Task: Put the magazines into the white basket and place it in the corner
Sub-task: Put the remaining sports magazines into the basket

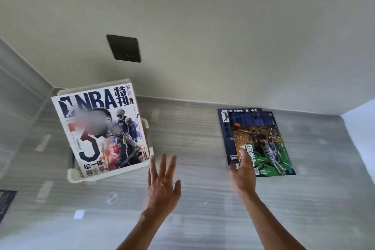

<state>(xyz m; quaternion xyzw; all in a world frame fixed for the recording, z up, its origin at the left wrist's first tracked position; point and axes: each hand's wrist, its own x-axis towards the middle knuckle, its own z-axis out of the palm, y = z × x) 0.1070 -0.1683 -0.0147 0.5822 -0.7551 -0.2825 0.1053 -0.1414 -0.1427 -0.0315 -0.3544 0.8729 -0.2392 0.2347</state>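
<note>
Nearest the camera, two bare forearms reach forward over a grey striped floor (203,219). The left hand (162,184) is held up flat with its fingers straight and spread, grasping nothing; its fingertips point toward the near right corner of the white basket (77,176) but stay just clear of it. The right hand (243,174) stretches out to the lower left corner of the green magazine (263,144), its fingers lying over that corner. Whether the fingers only rest there or pinch the edge cannot be told, because the hand is seen from behind and is slightly blurred.

The green magazine lies flat on the floor, on top of a dark blue magazine (224,128) whose left edge and top strip show from under it. Both lie to the right, well apart from the basket.

On the left, the white basket stands on the floor close to the corner where the two walls meet. A white magazine (97,128) with a large "NBA" title and a big figure 3 on its cover stands tilted in it, with more page edges showing behind its top.

Farther back, a dark wall socket (123,48) sits on the pale wall (223,26) above the basket. A dark mat (6,201) shows at the left edge.
</note>
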